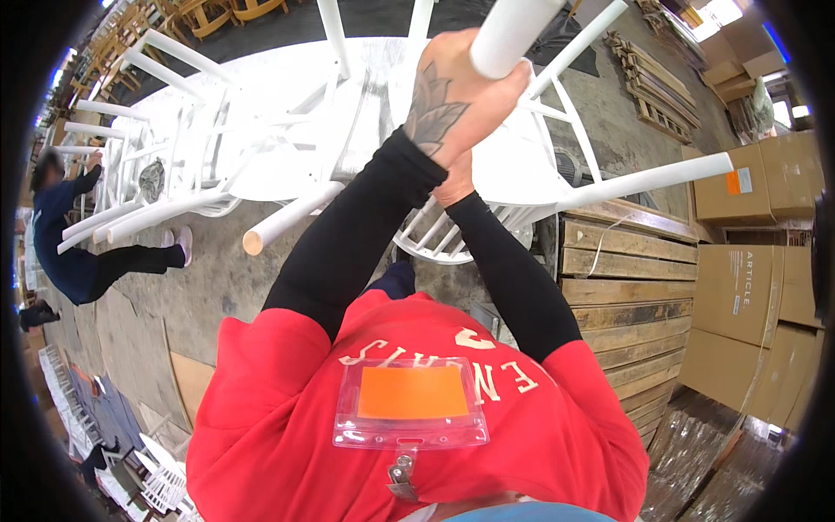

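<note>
Nearest the camera is the person's own chest in a red shirt (287, 418), with a clear badge holder (410, 403) holding an orange card hanging at its middle. Two forearms in black sleeves rise from it toward the middle of the picture.

The left hand (452, 91) (tattooed on its back) has its grip closed around a white chair leg (513, 35) that slants up toward the top edge. The right hand (454, 181) sits just below the left wrist and is mostly hidden by it; whether its grip is open or closed on anything, I cannot tell. Both hands are at the upturned white chair (452, 230), whose slatted back shows just under the right hand and whose other legs fan outward, one long leg (648, 181) reaching right.

To the right, just beside the chair, stands a stack of wooden pallets (626, 287), and beyond it brown cardboard boxes (752, 287), some wrapped in clear film.

To the left, more white chairs (187, 161) lie turned over together on a white round counter (287, 74). Below them is the concrete floor (209, 278).

Farther left, another person (83, 252) in dark clothes bends by the chairs. At the far top, bare wooden chairs (209, 13) and more pallets (652, 91) lie on the floor.
</note>
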Demonstrator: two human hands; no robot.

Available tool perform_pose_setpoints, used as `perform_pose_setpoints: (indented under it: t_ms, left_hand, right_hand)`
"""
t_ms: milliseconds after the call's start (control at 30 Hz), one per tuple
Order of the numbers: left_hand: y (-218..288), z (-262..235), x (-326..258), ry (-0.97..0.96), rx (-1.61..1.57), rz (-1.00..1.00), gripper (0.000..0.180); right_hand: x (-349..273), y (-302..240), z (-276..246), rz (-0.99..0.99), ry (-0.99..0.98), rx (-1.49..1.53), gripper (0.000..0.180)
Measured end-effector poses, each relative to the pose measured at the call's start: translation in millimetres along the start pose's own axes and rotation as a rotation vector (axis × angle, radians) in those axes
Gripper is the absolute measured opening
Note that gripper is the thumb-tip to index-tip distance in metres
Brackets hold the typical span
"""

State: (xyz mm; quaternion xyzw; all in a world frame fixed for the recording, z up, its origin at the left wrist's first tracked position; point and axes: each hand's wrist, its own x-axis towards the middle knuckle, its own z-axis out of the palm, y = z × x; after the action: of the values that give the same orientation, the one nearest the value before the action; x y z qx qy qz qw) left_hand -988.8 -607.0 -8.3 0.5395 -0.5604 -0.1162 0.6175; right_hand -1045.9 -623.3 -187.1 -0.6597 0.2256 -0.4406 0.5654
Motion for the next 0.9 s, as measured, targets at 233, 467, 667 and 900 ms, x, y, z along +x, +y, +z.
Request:
perform_pose_setpoints:
  t_ms: [233,467,667,900]
  left_hand:
    - [-26.7,-22.6,-55.4,-0.062,0.064,-0.032,0.067]
    - [-183.3,-33.3,-301.8,0.404,0.562,-0.995,0.076]
    - [-243.6,-23.8,-295.4,0.517,-0.79,-1.232,0.061]
    - [-209.0,-23.1,-202.5,0.56,-0.232,-0.794,0.032]
  right_hand:
    - [45.4,-65.7,-15.0,0.067,0.325,0.329,0.01]
    - [98.2,-123.0,-105.6,-0.031,0.229,0.344,0.013]
    - [112.8,-135.3,-135.9,-0.006,0.272,0.49,0.016]
    - [118.4,-172.6,-272.4,-0.099,0.449,0.718,0.017]
